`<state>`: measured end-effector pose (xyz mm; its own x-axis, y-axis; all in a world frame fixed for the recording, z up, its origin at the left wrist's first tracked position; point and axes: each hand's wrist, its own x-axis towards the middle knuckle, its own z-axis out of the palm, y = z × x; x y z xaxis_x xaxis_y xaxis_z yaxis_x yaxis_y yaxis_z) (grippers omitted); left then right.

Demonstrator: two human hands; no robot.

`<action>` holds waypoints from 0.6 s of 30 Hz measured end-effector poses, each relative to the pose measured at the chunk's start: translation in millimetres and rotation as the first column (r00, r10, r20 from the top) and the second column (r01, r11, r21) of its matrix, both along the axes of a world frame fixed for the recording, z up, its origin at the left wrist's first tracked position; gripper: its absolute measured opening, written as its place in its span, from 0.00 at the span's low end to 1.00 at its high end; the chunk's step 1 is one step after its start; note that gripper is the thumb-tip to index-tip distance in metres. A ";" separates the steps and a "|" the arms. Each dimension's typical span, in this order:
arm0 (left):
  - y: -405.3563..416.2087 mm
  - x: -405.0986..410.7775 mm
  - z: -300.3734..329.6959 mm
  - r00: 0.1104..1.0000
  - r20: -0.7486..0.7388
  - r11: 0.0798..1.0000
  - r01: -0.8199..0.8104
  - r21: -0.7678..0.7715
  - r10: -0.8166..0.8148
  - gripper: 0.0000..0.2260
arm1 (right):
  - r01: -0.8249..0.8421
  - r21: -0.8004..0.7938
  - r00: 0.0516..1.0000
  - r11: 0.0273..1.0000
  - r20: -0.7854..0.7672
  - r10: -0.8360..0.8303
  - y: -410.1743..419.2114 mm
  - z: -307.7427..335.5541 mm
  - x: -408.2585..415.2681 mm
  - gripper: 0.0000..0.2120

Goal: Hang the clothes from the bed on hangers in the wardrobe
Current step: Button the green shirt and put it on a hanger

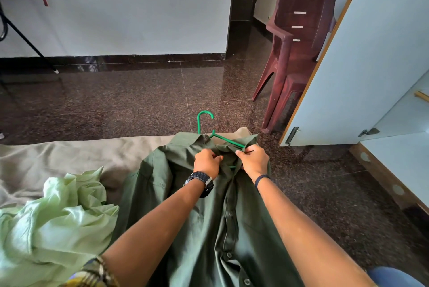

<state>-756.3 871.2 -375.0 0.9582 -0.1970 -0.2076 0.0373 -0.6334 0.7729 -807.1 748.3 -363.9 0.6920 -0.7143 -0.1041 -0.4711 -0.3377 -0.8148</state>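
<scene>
Dark green shirt (197, 217) lies on bed (69, 154), green hanger (205, 124) tucked in collar, hook out. Left hand (206, 163) fingers pinch placket near collar; right hand (254, 160) fingers pinch other edge, perhaps hanger arm too. Light green garment (58, 212) crumpled beside.

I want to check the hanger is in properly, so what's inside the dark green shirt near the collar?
A green plastic hanger: its hook and one sloping arm show above the dark green button-up shirt. The rest is covered by fabric and both hands.

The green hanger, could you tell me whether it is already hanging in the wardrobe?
No, the green hanger lies on the bed inside the dark green shirt.
</scene>
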 end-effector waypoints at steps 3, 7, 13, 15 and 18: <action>-3.5 6.5 6.6 0.999 0.028 0.988 0.037 0.150 -0.042 0.14 | -0.015 -0.027 0.999 1.000 0.051 0.016 1.6 3.5 -2.3 0.07; -5.0 11.4 4.0 0.997 0.035 0.970 0.065 0.233 -0.075 0.14 | -0.045 0.099 0.995 0.994 0.092 0.036 -2.4 -4.5 -0.3 0.07; -2.1 20.4 -3.6 0.999 0.008 0.999 0.036 -0.010 -0.036 0.04 | -0.084 0.188 0.993 0.979 0.103 0.065 -4.1 -14.2 7.4 0.06; -3.1 21.0 -5.3 0.995 -0.096 0.978 -0.025 -0.209 0.005 0.05 | -0.120 0.189 0.988 0.975 0.122 0.098 1.5 -12.2 9.9 0.04; -1.7 20.0 -6.4 0.981 -0.191 0.909 -0.087 -0.407 0.008 0.01 | -0.190 0.204 0.978 0.960 0.124 0.167 10.5 -14.6 13.9 0.06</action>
<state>-736.4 869.5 -381.3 0.9220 -0.2579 -0.2887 0.2235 -0.2543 0.9409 -793.2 758.8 -378.6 0.8212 -0.5474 -0.1612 -0.3276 -0.2209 -0.9186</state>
